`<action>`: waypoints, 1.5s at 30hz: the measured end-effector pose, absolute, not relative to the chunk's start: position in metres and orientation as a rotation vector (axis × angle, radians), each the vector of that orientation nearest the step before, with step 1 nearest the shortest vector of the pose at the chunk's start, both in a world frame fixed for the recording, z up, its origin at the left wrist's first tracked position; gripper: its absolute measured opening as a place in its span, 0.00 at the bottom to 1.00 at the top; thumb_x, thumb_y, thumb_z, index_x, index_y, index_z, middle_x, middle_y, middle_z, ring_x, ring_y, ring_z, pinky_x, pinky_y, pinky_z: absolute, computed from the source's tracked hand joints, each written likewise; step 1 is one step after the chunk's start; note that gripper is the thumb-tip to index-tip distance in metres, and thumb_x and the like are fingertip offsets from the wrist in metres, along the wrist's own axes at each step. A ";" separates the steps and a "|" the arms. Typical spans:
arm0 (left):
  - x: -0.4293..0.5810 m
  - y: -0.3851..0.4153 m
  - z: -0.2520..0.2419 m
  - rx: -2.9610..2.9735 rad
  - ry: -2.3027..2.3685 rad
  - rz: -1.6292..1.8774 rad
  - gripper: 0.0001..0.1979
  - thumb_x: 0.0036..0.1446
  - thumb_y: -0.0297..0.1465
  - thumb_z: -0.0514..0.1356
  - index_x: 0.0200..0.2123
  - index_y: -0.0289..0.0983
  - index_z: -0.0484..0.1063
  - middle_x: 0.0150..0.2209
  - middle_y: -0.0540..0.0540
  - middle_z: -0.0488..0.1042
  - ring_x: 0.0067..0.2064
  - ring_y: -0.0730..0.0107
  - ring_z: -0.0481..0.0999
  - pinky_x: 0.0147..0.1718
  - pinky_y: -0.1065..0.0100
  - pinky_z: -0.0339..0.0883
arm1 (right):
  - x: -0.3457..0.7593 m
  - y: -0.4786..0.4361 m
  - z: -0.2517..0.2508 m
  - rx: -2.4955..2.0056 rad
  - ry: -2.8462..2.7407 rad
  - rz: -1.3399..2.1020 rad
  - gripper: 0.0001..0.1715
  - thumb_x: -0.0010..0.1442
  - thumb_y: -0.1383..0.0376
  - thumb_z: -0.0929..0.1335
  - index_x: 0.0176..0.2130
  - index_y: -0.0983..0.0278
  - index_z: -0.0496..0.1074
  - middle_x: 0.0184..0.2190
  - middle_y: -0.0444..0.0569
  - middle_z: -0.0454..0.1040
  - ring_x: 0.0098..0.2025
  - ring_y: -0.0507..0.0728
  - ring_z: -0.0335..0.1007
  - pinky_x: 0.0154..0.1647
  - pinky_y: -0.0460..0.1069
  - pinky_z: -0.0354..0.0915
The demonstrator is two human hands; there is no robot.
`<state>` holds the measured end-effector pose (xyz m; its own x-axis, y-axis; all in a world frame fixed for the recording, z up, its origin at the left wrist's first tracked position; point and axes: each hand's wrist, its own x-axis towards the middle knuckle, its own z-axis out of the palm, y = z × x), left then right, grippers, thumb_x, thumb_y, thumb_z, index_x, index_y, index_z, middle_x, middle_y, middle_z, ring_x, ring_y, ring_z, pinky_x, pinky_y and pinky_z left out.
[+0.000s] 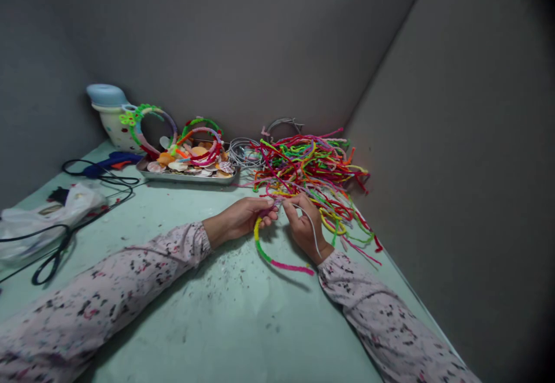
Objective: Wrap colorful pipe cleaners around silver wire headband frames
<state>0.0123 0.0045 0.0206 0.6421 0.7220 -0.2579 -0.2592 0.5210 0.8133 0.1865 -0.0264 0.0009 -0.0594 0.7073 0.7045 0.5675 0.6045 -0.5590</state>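
Observation:
My left hand is closed round a curved wire wrapped in yellow, green and pink pipe cleaner. The wrapped part hangs below the fingers and curves right to a pink tip. My right hand is closed in a pinch close to the left fingertips. Between the two hands shows a short lilac pipe cleaner, its end hidden by the right fingers. The bare grey end of the wire arcs over the back of my right hand toward the wrist.
Behind the hands lies a heap of coloured pipe cleaners, beside a coil of grey wire. A metal tray holds seashells and wrapped hoops. To the left are a bottle, a blue tool, a black cable and a plastic bag.

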 end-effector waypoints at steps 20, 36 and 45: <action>0.013 0.002 0.021 0.810 0.674 0.739 0.06 0.54 0.23 0.58 0.33 0.28 0.74 0.31 0.41 0.77 0.26 0.77 0.73 0.22 0.79 0.66 | 0.186 -0.026 0.001 -1.095 -1.643 0.284 0.08 0.63 0.62 0.63 0.33 0.62 0.68 0.29 0.44 0.69 0.34 0.54 0.66 0.37 0.50 0.62; 0.015 -0.003 0.021 1.027 0.728 0.852 0.07 0.53 0.29 0.61 0.34 0.30 0.72 0.33 0.40 0.77 0.24 0.78 0.73 0.22 0.78 0.64 | 0.186 -0.025 0.002 -1.113 -1.617 0.349 0.10 0.62 0.61 0.63 0.32 0.62 0.69 0.28 0.43 0.69 0.32 0.53 0.66 0.36 0.49 0.61; 0.016 -0.001 0.016 1.032 0.780 0.864 0.09 0.51 0.30 0.63 0.33 0.30 0.73 0.33 0.43 0.76 0.25 0.79 0.72 0.23 0.77 0.63 | 0.186 -0.022 0.001 -1.141 -1.649 0.345 0.11 0.62 0.60 0.63 0.31 0.62 0.69 0.27 0.43 0.69 0.31 0.54 0.66 0.35 0.49 0.60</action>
